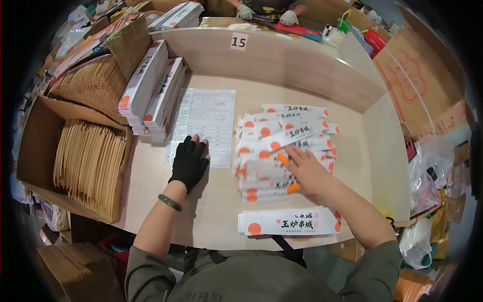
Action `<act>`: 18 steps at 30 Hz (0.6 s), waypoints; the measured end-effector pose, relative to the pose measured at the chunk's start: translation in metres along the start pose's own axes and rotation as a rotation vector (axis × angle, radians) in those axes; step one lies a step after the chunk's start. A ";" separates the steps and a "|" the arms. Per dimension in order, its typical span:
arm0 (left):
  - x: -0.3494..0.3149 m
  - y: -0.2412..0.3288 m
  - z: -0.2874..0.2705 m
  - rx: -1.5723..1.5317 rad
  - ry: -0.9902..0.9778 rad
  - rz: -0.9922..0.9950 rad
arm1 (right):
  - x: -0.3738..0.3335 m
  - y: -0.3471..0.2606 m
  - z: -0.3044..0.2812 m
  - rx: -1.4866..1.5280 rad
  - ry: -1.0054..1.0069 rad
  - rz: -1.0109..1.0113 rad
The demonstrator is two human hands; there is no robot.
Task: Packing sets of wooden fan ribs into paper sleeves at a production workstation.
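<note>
My left hand (pixel 190 160), in a black fingerless glove, rests flat with its fingers a little apart. It lies on the lower left part of a printed paper form (pixel 214 116). Over a spread pile of long white paper sleeves (pixel 294 132) with orange-red dots and dark lettering is my right hand (pixel 308 170). Its fingers are stretched out on the pile, two wearing orange finger covers, and nothing shows in its grasp. Closer to me, a neater stack of the same sleeves (pixel 292 221) lies at the table's front edge.
Tall stacks of sleeves (pixel 163 93) stand left of the form. Beyond them are an open cardboard box (pixel 30 146) of thin tan flat pieces and another filled box. A low partition (pixel 282 55) bounds the table's back; behind it are another person's gloved hands (pixel 245 12). A large carton (pixel 417 75) stands right.
</note>
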State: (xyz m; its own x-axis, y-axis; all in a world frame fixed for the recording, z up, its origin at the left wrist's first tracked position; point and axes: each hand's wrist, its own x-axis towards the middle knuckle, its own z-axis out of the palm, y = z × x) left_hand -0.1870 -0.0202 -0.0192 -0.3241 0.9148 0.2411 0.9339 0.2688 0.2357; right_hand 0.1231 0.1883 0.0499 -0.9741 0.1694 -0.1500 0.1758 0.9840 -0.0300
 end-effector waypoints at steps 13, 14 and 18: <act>-0.136 -0.144 -0.160 0.396 0.078 -0.767 | 0.077 0.049 -0.033 -0.065 0.351 0.213; -0.132 -0.151 -0.167 0.288 -0.050 -0.851 | 0.073 0.043 -0.035 -0.049 0.392 0.147; -0.130 -0.185 -0.156 0.298 -0.260 -0.943 | 0.054 -0.007 -0.047 0.054 0.412 -0.093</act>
State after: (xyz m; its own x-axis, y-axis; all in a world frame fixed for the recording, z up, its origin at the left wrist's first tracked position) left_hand -0.3411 -0.2360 0.0526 -0.9369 0.3198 -0.1412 0.3267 0.9447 -0.0281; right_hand 0.0622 0.1929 0.0884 -0.9597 0.0986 0.2631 0.0806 0.9937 -0.0782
